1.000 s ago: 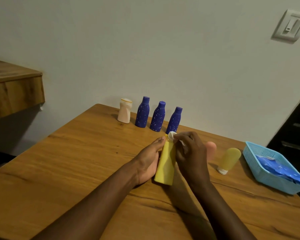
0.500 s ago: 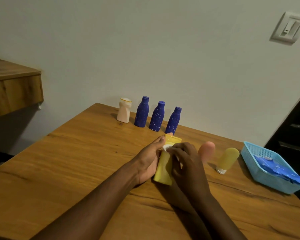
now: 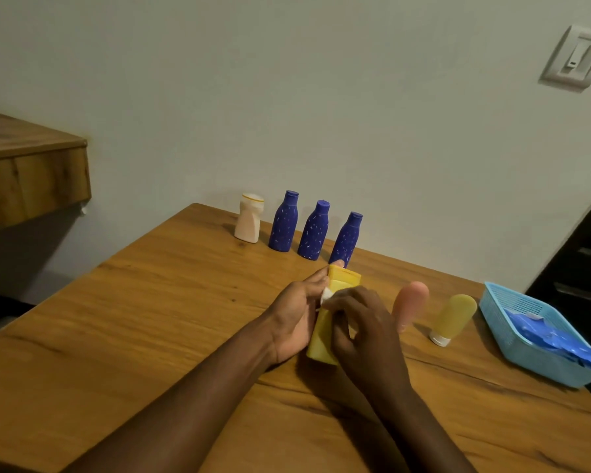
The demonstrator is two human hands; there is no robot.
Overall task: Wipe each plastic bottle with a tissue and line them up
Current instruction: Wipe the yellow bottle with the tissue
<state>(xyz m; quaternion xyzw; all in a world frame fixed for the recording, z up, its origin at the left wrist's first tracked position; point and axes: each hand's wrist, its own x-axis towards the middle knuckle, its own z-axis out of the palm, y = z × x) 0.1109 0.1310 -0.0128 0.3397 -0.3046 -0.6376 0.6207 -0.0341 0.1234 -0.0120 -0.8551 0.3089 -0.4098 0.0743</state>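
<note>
Fingers of left hand grip yellow bottle; right hand pinches tissue against it.

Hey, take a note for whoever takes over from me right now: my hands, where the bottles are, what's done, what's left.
Left hand grips the yellow bottle; right hand pinches a tissue against it.
Lined up by the wall: cream bottle and three blue bottles.
Left: finish this one, then probably the pink tube and yellow tube to its right; add all three to the row.
</note>
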